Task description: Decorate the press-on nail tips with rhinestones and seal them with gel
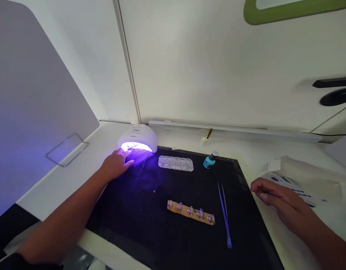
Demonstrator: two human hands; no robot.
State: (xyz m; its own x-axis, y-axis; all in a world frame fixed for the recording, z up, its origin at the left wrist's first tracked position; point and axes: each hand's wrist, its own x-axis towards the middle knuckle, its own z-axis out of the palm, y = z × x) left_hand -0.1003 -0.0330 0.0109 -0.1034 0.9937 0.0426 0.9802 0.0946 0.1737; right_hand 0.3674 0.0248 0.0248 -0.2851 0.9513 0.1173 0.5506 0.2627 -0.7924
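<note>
A small white nail lamp (141, 134) glows violet at the back left of the black mat (186, 240). My left hand (116, 164) is at its opening, thumb apart and fingers reaching into the glow; nothing held is visible, and the glare blurs the fingertips. My right hand (278, 197) is curled loosely closed past the mat's right edge, beside a white packet, with nothing seen in it. On the mat lie a tan strip (185, 211) bearing several shiny nail tips (200, 213), a clear compartment case (175, 163), and tweezers (223, 213). A turquoise polish bottle (210, 160) stands behind the tweezers.
A gold-handled brush cap (208, 133) sits on the white table behind the mat. White packaging (310, 180) lies at the right. A wire frame (66, 150) is at the left by a grey panel. A pale wall (206, 67) closes off the back.
</note>
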